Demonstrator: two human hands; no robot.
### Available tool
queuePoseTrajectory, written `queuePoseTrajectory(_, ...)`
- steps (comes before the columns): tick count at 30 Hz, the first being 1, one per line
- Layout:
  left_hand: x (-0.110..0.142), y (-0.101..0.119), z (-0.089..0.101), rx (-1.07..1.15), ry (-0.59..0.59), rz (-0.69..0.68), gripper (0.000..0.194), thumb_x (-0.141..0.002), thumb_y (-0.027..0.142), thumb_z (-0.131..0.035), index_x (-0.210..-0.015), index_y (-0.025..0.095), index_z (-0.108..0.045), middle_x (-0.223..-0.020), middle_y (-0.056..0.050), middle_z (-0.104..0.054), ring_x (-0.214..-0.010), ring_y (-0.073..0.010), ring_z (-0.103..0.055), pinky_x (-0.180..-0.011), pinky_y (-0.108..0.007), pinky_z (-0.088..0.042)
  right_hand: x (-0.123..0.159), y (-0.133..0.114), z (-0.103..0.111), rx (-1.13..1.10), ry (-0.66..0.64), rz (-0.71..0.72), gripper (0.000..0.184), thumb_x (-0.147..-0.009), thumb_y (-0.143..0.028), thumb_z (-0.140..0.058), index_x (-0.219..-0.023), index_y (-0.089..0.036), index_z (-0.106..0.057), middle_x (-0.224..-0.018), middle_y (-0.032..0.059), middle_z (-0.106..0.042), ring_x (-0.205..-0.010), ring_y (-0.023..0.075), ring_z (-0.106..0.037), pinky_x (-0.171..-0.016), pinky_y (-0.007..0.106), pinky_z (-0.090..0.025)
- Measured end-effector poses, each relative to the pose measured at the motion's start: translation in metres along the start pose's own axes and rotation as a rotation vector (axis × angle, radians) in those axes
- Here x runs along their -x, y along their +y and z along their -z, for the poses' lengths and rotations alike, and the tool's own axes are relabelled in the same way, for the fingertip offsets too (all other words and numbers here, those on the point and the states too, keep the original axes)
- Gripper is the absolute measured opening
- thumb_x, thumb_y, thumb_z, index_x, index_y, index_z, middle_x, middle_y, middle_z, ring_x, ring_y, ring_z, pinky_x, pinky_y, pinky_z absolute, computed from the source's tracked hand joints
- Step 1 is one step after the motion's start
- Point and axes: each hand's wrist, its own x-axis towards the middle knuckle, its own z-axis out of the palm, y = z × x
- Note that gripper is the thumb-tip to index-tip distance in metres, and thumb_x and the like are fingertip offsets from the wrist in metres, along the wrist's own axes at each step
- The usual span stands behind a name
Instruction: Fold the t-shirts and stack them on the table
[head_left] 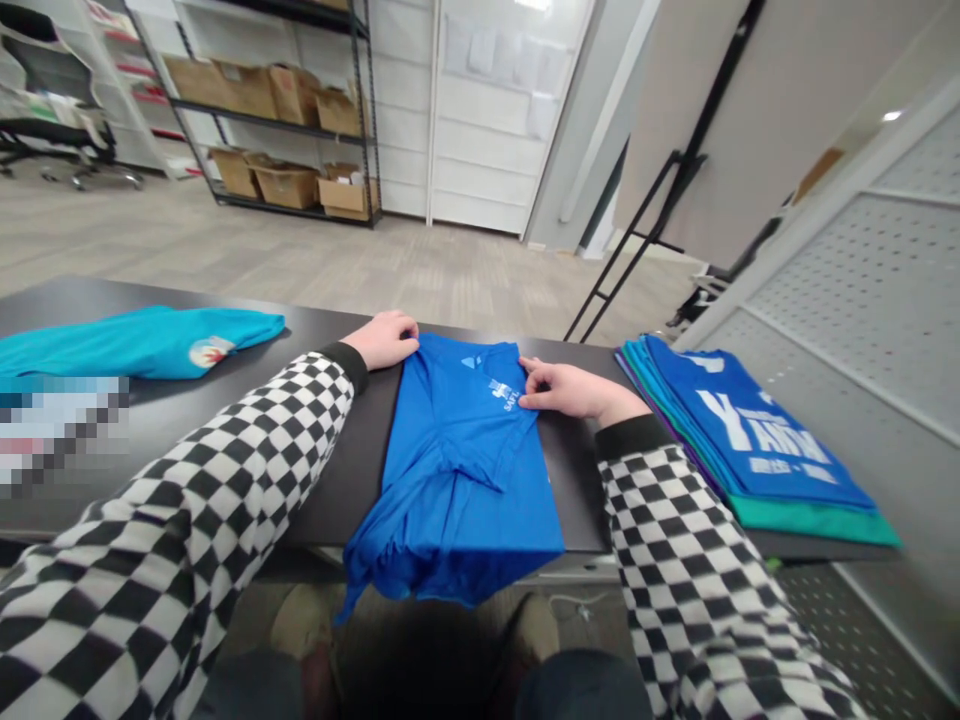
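Observation:
A blue T-shirt (457, 450) lies folded lengthwise on the black table (195, 420), its lower end hanging over the near edge. My left hand (386, 340) is closed on the shirt's far left corner. My right hand (570, 388) pinches the shirt's right edge near the white print. Both arms wear black-and-white checkered sleeves.
A stack of folded blue and teal shirts (757, 440) sits at the table's right. A teal shirt (142, 342) lies at the far left. Beyond the table stand metal shelves with cardboard boxes (285, 120) and a black stand (637, 240).

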Motion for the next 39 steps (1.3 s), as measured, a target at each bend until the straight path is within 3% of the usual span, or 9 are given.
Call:
queuePoseTrajectory(5, 0.001, 0.001, -0.004, -0.019, 0.023, -0.006, 0.033, -0.090, 0.035, -0.058, -0.108, 0.020, -0.081, -0.116, -0.014, -0.077, -0.117, -0.0332, -0.072, -0.115, -0.047, -0.056, -0.002, -0.001, -0.009, -0.063, 0.151, 0.110, 0.031, -0.097, -0.055, -0.078, -0.090, -0.025, -0.076, -0.161, 0.0149, -0.070, -0.168, 0.0322, -0.047, -0.137, 0.048, -0.035)
queuePoseTrajectory(8, 0.004, 0.006, -0.005, -0.028, 0.047, 0.011, 0.037, -0.094, 0.036, -0.055, -0.112, 0.020, -0.083, -0.120, -0.014, -0.078, -0.121, -0.0328, -0.072, -0.118, -0.047, -0.055, -0.019, -0.004, -0.021, 0.013, 0.357, 0.123, 0.025, -0.104, -0.042, -0.068, -0.116, -0.025, -0.082, -0.151, 0.0129, -0.077, -0.150, 0.0298, -0.066, -0.133, 0.048, -0.043)
queuePoseTrajectory(10, 0.006, 0.010, -0.005, 0.000, 0.065, 0.005, 0.041, -0.096, 0.035, -0.052, -0.117, 0.020, -0.084, -0.125, -0.014, -0.079, -0.125, -0.0316, -0.072, -0.122, -0.045, -0.053, -0.033, -0.006, -0.026, 0.101, 0.393, 0.102, 0.032, -0.107, -0.034, -0.063, -0.133, -0.025, -0.080, -0.149, 0.0104, -0.078, -0.145, 0.0284, -0.070, -0.139, 0.052, -0.036)
queuePoseTrajectory(15, 0.013, 0.019, -0.005, 0.061, -0.035, -0.023, 0.057, -0.104, 0.048, -0.050, -0.144, 0.020, -0.078, -0.149, -0.012, -0.075, -0.141, -0.0293, -0.068, -0.129, -0.041, -0.047, -0.052, -0.007, -0.026, 0.230, 0.250, -0.022, 0.056, -0.113, -0.040, -0.058, -0.168, -0.030, -0.060, -0.179, 0.0085, -0.051, -0.172, 0.0361, -0.039, -0.143, 0.072, -0.006)
queuePoseTrajectory(20, 0.019, 0.024, 0.000, -0.015, -0.172, 0.082, 0.072, -0.108, 0.071, -0.048, -0.165, 0.030, -0.064, -0.175, -0.009, -0.057, -0.165, -0.0381, -0.047, -0.139, -0.066, -0.026, -0.044, 0.006, -0.022, 0.262, 0.122, -0.123, 0.067, -0.115, -0.061, -0.054, -0.177, -0.036, -0.048, -0.190, 0.0070, -0.027, -0.177, 0.0457, -0.016, -0.138, 0.082, -0.001)
queuePoseTrajectory(27, 0.020, 0.024, 0.002, -0.036, -0.245, 0.153, 0.077, -0.108, 0.075, -0.047, -0.174, 0.036, -0.053, -0.185, -0.005, -0.043, -0.174, -0.0449, -0.028, -0.137, -0.077, -0.016, -0.034, 0.022, -0.012, 0.252, 0.146, -0.225, 0.075, -0.112, -0.063, -0.061, -0.178, -0.031, -0.046, -0.192, 0.0122, -0.021, -0.178, 0.0464, -0.009, -0.138, 0.080, -0.002)
queuePoseTrajectory(31, 0.020, 0.025, 0.002, -0.036, -0.244, 0.153, 0.077, -0.108, 0.076, -0.046, -0.174, 0.037, -0.054, -0.186, -0.006, -0.042, -0.174, -0.0441, -0.029, -0.137, -0.076, -0.017, -0.030, 0.023, -0.010, 0.209, 0.232, -0.226, 0.072, -0.106, -0.058, -0.072, -0.169, -0.026, -0.058, -0.187, 0.0176, -0.034, -0.177, 0.0454, -0.022, -0.140, 0.074, -0.011)
queuePoseTrajectory(35, 0.020, 0.027, 0.004, -0.036, -0.243, 0.157, 0.076, -0.109, 0.075, -0.046, -0.173, 0.036, -0.054, -0.185, -0.008, -0.042, -0.174, -0.0430, -0.031, -0.138, -0.075, -0.018, -0.030, 0.014, -0.014, 0.188, 0.397, -0.180, 0.037, -0.104, -0.051, -0.074, -0.130, -0.025, -0.077, -0.170, 0.0160, -0.061, -0.161, 0.0389, -0.054, -0.139, 0.074, -0.015)
queuePoseTrajectory(39, 0.020, 0.029, 0.004, -0.031, -0.239, 0.156, 0.075, -0.109, 0.074, -0.047, -0.173, 0.035, -0.055, -0.184, -0.009, -0.044, -0.173, -0.0425, -0.032, -0.137, -0.076, -0.018, -0.038, 0.005, -0.021, 0.200, 0.447, -0.212, 0.027, -0.103, -0.050, -0.073, -0.095, -0.024, -0.075, -0.137, 0.0116, -0.081, -0.151, 0.0405, -0.061, -0.134, 0.083, -0.010)
